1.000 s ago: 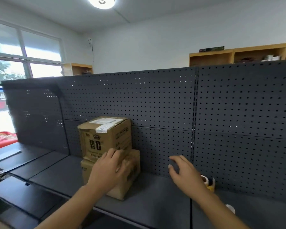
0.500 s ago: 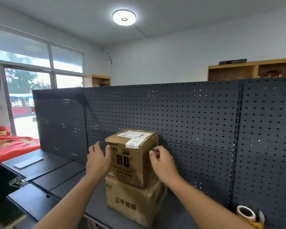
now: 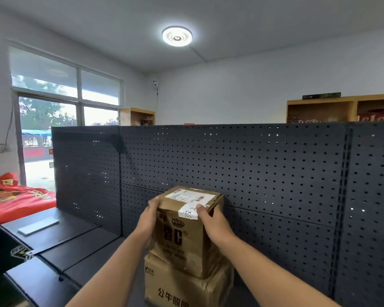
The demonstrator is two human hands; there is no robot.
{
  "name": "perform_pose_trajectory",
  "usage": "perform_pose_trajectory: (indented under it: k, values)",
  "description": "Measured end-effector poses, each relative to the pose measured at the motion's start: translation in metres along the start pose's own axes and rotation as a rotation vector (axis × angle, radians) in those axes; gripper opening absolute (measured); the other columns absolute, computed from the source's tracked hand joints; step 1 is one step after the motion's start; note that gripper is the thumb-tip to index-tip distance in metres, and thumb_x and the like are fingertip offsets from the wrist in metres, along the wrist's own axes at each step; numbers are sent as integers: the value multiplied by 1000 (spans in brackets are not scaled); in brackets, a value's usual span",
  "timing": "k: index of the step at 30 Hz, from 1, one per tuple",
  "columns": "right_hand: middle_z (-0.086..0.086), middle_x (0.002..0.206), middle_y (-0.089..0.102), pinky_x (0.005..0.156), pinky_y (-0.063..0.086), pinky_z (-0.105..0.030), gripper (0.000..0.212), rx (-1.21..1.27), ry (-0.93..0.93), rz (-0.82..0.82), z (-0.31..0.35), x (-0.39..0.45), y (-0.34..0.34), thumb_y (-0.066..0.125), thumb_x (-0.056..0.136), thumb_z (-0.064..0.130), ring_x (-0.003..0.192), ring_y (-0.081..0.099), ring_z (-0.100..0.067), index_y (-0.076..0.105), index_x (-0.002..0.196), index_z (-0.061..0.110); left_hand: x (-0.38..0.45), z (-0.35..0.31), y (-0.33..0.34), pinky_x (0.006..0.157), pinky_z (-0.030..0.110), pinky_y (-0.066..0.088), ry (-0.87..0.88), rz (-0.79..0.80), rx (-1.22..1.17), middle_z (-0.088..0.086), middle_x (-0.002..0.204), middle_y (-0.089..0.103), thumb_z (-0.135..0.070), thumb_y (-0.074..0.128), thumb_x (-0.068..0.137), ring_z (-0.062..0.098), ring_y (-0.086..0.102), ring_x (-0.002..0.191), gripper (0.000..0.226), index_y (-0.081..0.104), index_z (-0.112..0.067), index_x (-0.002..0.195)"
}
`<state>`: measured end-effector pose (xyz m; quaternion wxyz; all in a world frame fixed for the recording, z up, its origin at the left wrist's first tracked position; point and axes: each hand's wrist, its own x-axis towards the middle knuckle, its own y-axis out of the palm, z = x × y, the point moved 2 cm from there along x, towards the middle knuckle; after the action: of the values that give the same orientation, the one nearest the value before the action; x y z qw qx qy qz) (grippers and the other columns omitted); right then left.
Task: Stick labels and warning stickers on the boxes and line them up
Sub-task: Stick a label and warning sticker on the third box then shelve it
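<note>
Two cardboard boxes stand stacked on a dark shelf [image 3: 80, 247] in front of a dark pegboard panel [image 3: 264, 173]. The upper box [image 3: 186, 233] sits on the lower box [image 3: 184, 289], turned a little so one corner faces the camera, and its base appears tilted rather than lying flat on the box below. The left hand [image 3: 148, 220] holds the upper box on its left side, fingers wrapped round the far top corner. The right hand [image 3: 214, 222] grips the right side, its thumb pressed on a white handwritten sticker [image 3: 190, 211] that folds over the front top edge, while the other fingers curl round the right face. A printed shipping label [image 3: 186, 195] lies flat on top of the upper box, just behind the handwritten sticker. The front of the upper box carries dark printed characters, and the lower box shows dark characters along its bottom edge. To the left, on the shelf, lies a flat pale slab [image 3: 38, 226], well apart from the boxes. Beyond it, a red cloth [image 3: 13, 198] is heaped near the window [image 3: 60, 120].
</note>
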<state>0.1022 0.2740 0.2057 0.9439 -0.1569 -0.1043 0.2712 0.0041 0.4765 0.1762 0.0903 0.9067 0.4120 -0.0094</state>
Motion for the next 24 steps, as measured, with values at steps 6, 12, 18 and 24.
perform_pose_trajectory:
  k: [6, 12, 18, 24]
  values:
    - [0, 167, 30, 122, 31, -47, 99, 172, 30, 50, 4, -15, -5, 39, 85, 75, 148, 36, -26, 4, 165, 29, -43, -16, 9, 92, 50, 49, 155, -93, 90, 4, 118, 58, -60, 53, 92, 25, 56, 105, 50, 53, -23, 125]
    - [5, 165, 33, 120, 36, -47, 86, 241, -22, -51, 0, -43, -27, 36, 87, 63, 143, 43, -23, 8, 164, 36, -75, -16, 32, 92, 49, 45, 278, -120, 179, -1, 117, 55, -59, 47, 97, 21, 52, 108, 46, 49, -23, 127]
    - [8, 149, 52, 111, 43, -53, 79, 297, -53, -129, -1, -83, -83, 33, 76, 72, 129, 53, -24, 31, 151, 48, -125, -23, 71, 92, 51, 49, 268, -76, 81, 7, 119, 67, -67, 54, 80, 26, 61, 109, 55, 66, -28, 117]
    - [9, 125, 67, 101, 52, -53, 56, 359, -105, -155, -6, -149, -172, 43, 80, 67, 116, 63, -20, 54, 131, 49, -201, -14, 135, 73, 38, 44, 327, -12, -4, 4, 109, 69, -49, 48, 96, 20, 60, 98, 36, 67, -24, 113]
